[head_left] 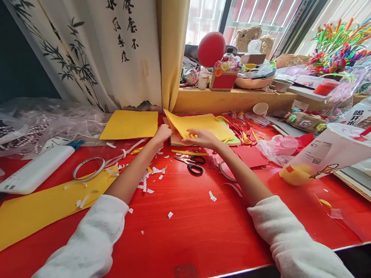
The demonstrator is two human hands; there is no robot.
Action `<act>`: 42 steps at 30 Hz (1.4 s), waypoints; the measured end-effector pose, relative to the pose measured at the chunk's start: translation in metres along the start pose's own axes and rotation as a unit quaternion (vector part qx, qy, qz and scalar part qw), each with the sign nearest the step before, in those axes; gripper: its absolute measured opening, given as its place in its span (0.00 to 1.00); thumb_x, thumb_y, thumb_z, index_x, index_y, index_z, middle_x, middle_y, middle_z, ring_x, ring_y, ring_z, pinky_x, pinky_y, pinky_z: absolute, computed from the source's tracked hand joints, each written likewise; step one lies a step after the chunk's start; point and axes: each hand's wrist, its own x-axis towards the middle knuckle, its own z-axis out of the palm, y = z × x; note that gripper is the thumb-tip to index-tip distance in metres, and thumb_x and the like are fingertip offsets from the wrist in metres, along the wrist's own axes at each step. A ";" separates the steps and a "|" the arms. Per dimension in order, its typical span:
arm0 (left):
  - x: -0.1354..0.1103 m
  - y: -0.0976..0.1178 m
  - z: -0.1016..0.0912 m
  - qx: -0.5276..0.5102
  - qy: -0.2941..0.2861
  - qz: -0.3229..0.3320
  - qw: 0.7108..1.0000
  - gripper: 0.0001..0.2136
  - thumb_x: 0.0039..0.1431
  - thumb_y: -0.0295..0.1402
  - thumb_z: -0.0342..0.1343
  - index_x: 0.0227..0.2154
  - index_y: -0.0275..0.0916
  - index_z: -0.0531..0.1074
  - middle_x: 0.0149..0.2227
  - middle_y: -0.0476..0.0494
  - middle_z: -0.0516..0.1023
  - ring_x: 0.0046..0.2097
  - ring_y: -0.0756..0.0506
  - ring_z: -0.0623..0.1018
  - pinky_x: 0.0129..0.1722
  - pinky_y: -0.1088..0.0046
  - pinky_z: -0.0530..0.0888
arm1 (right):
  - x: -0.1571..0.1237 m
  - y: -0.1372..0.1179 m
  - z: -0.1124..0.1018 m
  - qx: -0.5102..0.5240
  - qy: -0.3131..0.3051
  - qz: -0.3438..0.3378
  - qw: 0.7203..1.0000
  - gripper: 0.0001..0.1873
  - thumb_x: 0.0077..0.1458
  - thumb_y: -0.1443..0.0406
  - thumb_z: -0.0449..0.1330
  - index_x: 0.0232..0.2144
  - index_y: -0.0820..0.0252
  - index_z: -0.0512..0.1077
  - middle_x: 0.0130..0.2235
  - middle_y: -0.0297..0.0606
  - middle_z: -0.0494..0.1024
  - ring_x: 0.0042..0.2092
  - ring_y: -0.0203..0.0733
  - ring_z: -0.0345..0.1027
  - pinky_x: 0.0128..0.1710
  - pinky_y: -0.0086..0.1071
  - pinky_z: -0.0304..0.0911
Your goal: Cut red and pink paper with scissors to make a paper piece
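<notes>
At the back of the red table, my right hand (pixel 203 138) grips the lower edge of a yellow sheet of paper (pixel 208 125), whose left corner is raised. My left hand (pixel 163 133) is closed at the left side of that sheet, close to the paper under it; its fingertips are hidden. Another yellow sheet (pixel 130 124) lies flat to the left of my left hand. Below my hands rest black-handled scissors (pixel 194 164) with their blades pointing left, beside a narrow yellow strip (pixel 189 152). White paper scraps (pixel 152 173) are scattered nearby.
A long yellow paper (pixel 47 208), a tape roll (pixel 88 169) and a white power strip (pixel 38 166) lie at left. A tilted drink cup (pixel 329 154) with a red straw is at right. Red paper (pixel 250 156) lies near my right forearm. Craft supplies crowd the windowsill (pixel 201 97).
</notes>
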 end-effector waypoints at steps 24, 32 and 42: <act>-0.055 0.132 -0.101 -0.356 0.123 0.185 0.908 0.07 0.53 0.23 0.45 0.30 0.38 0.66 0.31 0.48 0.73 0.36 0.51 0.74 0.34 0.76 0.74 | 0.005 -0.002 0.020 -0.080 -0.005 0.077 0.994 0.19 0.63 0.63 0.41 0.46 0.64 0.68 0.47 0.53 0.75 0.48 0.54 0.68 0.44 0.42 0.62; -0.137 0.179 -0.096 -0.409 0.322 0.389 0.760 0.10 0.67 0.31 0.32 0.39 0.38 0.59 0.46 0.45 0.68 0.56 0.47 0.69 0.53 0.66 0.71 | -0.021 -0.077 -0.035 0.112 -0.126 -0.065 0.984 0.33 0.57 0.43 0.47 0.46 0.63 0.73 0.52 0.48 0.73 0.55 0.55 0.64 0.56 0.42 0.57; -0.204 0.159 -0.014 -0.227 0.176 0.449 0.846 0.02 0.58 0.30 0.55 0.32 0.41 0.72 0.31 0.52 0.73 0.38 0.50 0.75 0.35 0.75 0.72 | -0.073 -0.151 -0.122 0.667 -0.027 -0.077 0.741 0.38 0.55 0.38 0.36 0.46 0.55 0.70 0.48 0.41 0.76 0.48 0.47 0.71 0.46 0.46 0.68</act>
